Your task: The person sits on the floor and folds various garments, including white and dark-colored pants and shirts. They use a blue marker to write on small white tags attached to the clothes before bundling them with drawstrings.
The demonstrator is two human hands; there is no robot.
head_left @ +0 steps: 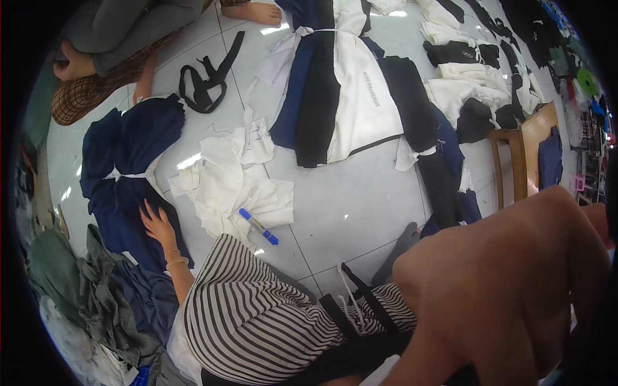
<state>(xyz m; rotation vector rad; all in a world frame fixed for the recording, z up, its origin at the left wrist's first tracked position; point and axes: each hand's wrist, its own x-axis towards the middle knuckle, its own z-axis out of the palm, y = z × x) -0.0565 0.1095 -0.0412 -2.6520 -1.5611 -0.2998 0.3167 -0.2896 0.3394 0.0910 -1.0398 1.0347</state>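
Head view: navy bundle point(116, 202) on tiled floor point(351, 209).

Tiled floor point(360, 199) beneath navy bundle point(131, 153), white cloth point(239, 193), black strap point(226, 65).

You wear this camera on your head, the left one of two, and it looks down and ahead at the floor point(347, 222). It sees very wide, so the corners go black and straight things bend near the rim. Your right hand point(502, 276) is so near that it looks huge. The striped cloth point(248, 315) below is close too. Your left hand point(158, 226) is farther off, and the bare foot point(254, 13) up top is farther yet.
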